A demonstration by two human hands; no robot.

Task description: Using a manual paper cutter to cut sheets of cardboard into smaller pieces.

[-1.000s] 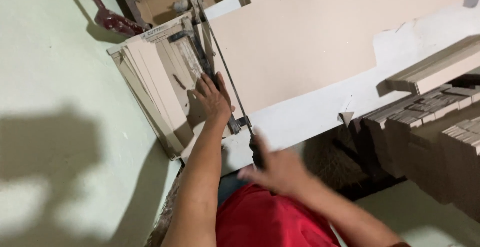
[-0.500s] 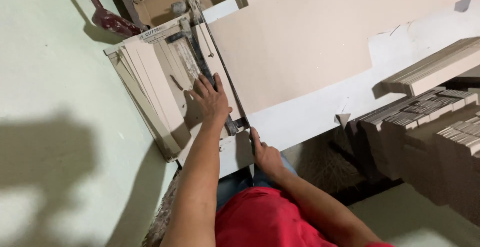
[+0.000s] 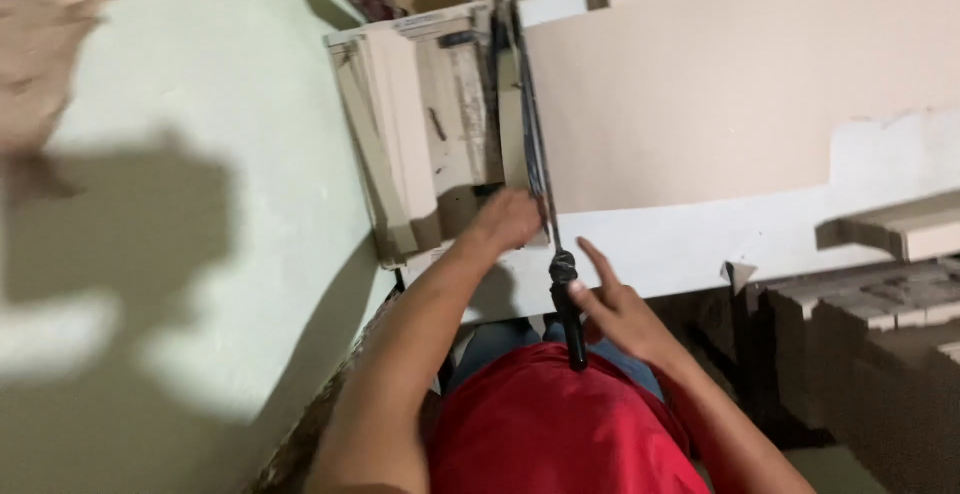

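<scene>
A lever-arm paper cutter (image 3: pixel 450 124) sits at the middle of the view, on the edge of a white table (image 3: pixel 700 244), and everything else can be placed from it. Its long dark blade arm (image 3: pixel 530 144) lies down along the cutter's right edge, ending in a black handle (image 3: pixel 570 314) that juts past the table's near edge toward the person's red shirt (image 3: pixel 560 424). A stack of pale cardboard sheets (image 3: pixel 395 144) rests on the cutter's bed, to the left of the blade arm. The left hand (image 3: pixel 505 222) presses flat on the near end of the bed, fingers spread and pointing toward the blade arm, so it grips nothing. The right hand (image 3: pixel 610 304) is just right of the handle, fingers loosely spread, the palm close against the handle or touching it; whether it has any hold on it cannot be told, though the fingers are clearly not wrapped around it. To the right of the cutter a large beige board (image 3: pixel 720 84) covers most of the tabletop. Left of the cutter is a pale green wall (image 3: pixel 200 154) carrying a broad shadow. Farther right and lower than the cutter, stacks of brown cardboard pieces (image 3: pixel 880 344) stand beside the table.
</scene>
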